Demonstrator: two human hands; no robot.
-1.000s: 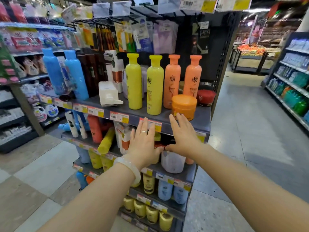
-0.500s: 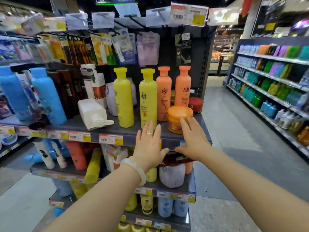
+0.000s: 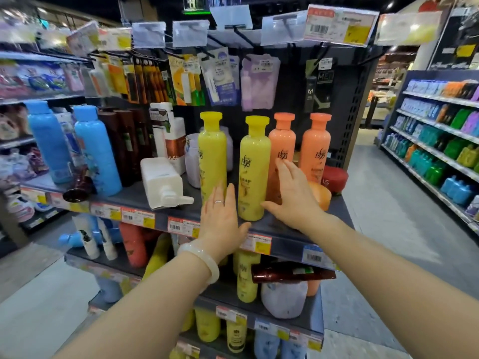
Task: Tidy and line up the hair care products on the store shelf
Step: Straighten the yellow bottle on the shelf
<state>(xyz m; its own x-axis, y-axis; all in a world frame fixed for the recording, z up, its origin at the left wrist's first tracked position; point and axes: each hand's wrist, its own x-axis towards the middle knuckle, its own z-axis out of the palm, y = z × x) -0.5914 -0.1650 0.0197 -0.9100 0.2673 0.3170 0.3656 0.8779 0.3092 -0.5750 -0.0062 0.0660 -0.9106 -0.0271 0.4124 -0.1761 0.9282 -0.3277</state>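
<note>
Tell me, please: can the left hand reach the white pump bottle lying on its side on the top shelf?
Probably yes. The left hand is open at the shelf edge, beside the front yellow bottle. The white pump bottle lies further to its left, near the front, with nothing between them.

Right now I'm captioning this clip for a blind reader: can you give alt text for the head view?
Two bare hands reach to a store shelf of hair care bottles: the open left hand and open right hand flank an upright yellow bottle. A second yellow bottle and two orange bottles also stand there; a white pump bottle lies on its side.
</note>
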